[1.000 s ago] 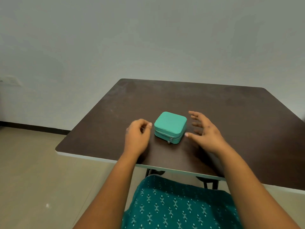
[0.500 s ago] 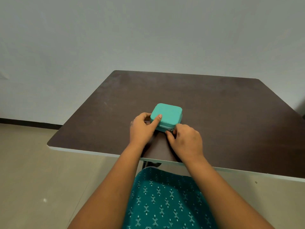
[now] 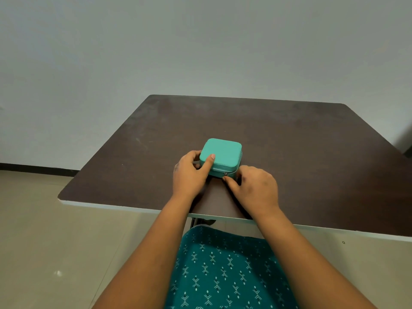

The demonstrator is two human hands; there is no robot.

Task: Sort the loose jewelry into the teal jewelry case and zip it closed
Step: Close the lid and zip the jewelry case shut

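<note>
A small square teal jewelry case point(image 3: 224, 152) lies closed on the dark brown table point(image 3: 301, 152), near the front edge. My left hand point(image 3: 189, 172) grips its left side, thumb on the lid and fingers curled round the left edge. My right hand point(image 3: 254, 186) is at the case's front right corner, with thumb and fingers at the small silver zip pull point(image 3: 226, 174). No loose jewelry shows anywhere on the table.
A pale wall stands behind the table, and a beige tiled floor point(image 3: 33, 230) lies to the left. My lap in teal patterned cloth point(image 3: 223, 270) sits below the table's white front edge point(image 3: 133, 208).
Both hands came in from beside the case and took hold of it. The left hand now grips its left side and the right hand reached the zip pull. The view shifted slightly.
</note>
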